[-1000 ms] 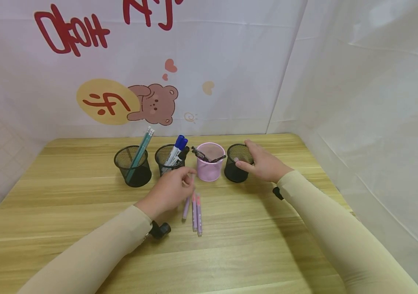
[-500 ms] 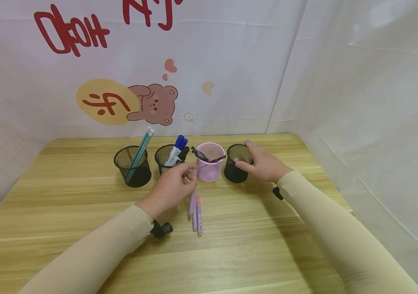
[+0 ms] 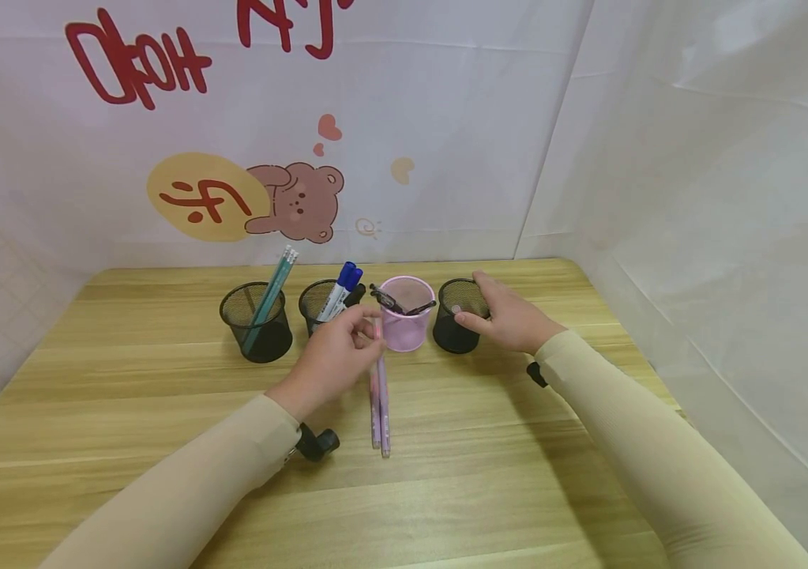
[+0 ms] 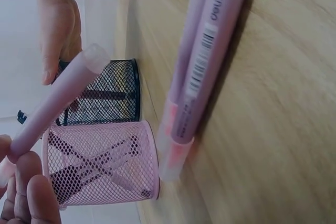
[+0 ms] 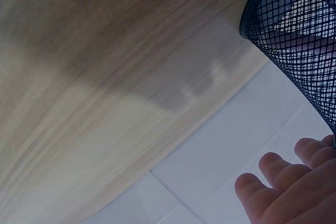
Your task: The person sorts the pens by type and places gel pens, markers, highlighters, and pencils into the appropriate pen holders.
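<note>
My left hand (image 3: 336, 352) pinches a purple highlighter (image 4: 59, 97) between thumb and fingers, with its barrel slanting up off the table in the left wrist view. Two more purple highlighters (image 4: 209, 56) with clear-and-pink caps lie side by side on the wood just below it. Over at the right-hand black mesh pen cup (image 3: 456, 337), my right hand (image 3: 515, 318) holds the rim, thumb at the near side and fingers round the far side. A pale-ended stick shows inside that cup. In the right wrist view the right fingertips (image 5: 270, 163) appear beside the mesh.
A pink mesh cup (image 3: 404, 333) with black pens stands between the hands. To its left are a black mesh cup (image 3: 310, 307) of blue and black markers and another black cup (image 3: 272, 344) of green pencils. A white printed curtain (image 3: 446, 142) backs the table (image 3: 475, 490).
The left hand has shifted slightly right and upward, carrying the highlighter off the left side of the other two and over them. The right hand stays on its cup.
</note>
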Demonstrator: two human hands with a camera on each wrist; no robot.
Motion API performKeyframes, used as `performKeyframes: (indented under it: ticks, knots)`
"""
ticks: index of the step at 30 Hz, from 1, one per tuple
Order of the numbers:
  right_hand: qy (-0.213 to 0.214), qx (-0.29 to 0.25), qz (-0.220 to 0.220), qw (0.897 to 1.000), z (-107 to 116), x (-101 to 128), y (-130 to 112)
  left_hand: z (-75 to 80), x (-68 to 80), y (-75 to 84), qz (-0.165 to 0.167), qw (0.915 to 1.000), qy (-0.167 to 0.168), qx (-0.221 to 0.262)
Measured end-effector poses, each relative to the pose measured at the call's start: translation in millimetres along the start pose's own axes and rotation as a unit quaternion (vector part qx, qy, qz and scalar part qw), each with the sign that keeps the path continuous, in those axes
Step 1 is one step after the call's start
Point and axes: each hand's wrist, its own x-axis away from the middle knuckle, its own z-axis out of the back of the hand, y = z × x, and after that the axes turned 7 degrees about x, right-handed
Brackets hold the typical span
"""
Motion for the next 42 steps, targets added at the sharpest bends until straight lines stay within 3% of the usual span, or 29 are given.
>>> performKeyframes:
  ticks: [19, 42]
  knots:
    - [-0.010, 0.003, -0.007, 1.000, -0.8, -0.4, 0.7, -8.5, -6.4, 8.9, -0.032, 0.9955, 0.054, 0.070]
    - [0.004, -0.007, 0.005, 1.000, -0.8, -0.2, -0.5, -16.8, -16.9, 18.2, -0.062, 0.9797, 0.126, 0.143]
